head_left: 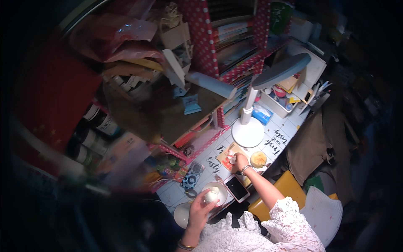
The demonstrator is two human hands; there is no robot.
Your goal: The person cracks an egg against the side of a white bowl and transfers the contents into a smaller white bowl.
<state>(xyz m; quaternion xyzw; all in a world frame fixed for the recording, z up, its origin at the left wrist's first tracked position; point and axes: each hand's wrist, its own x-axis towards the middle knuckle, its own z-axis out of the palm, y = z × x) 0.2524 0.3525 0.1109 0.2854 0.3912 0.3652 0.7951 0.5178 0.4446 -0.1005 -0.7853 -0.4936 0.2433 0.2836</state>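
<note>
My left hand (199,205) holds a smooth white egg (211,197), which looks peeled, over a white bowl (223,192). Another pale, rounded thing (215,189) shows just behind the egg, partly hidden by it. My right hand (241,162) is over an orange printed card or booklet (227,157), its fingertips at small white pieces (232,159) that look like eggshell. Whether the fingers pinch a piece is too small to tell. A round yellow-brown thing (258,159) lies to the right of that hand. Between my hands lies a phone with a dark screen (236,188).
A desk lamp (247,132) stands behind the card, its head reaching right. Left of the bowl are a patterned phone case (192,175) and a second white bowl (182,214) at the table edge. A blue tissue pack (262,114) and a white bin (277,102) stand farther back.
</note>
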